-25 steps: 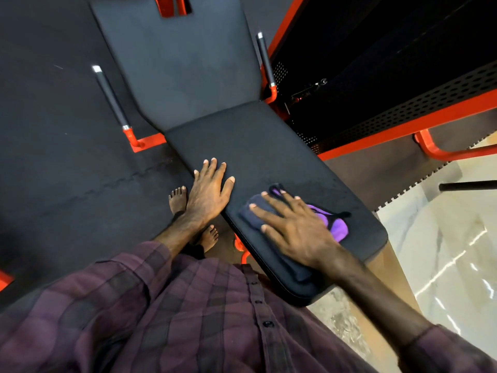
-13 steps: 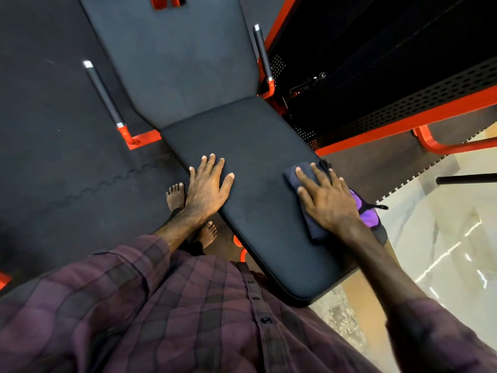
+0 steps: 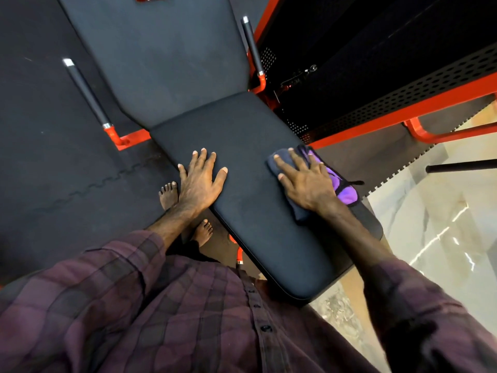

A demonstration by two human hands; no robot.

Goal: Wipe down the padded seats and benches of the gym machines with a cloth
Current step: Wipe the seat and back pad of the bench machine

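Observation:
A black padded seat of a red-framed gym machine runs diagonally below me, joined at its far end to a black backrest pad. A dark blue and purple cloth lies on the seat's right edge. My right hand presses flat on the cloth with fingers spread. Flat on the seat's left edge rests my left hand, fingers straight, holding nothing.
Two black grip handles on red brackets flank the backrest. A red and black perforated machine frame stands to the right. Dark rubber floor mats lie left, pale tiles right. My bare feet stand beside the seat.
My right hand slid the cloth from the seat's near middle toward the far right edge. The left hand stayed in place on the left edge.

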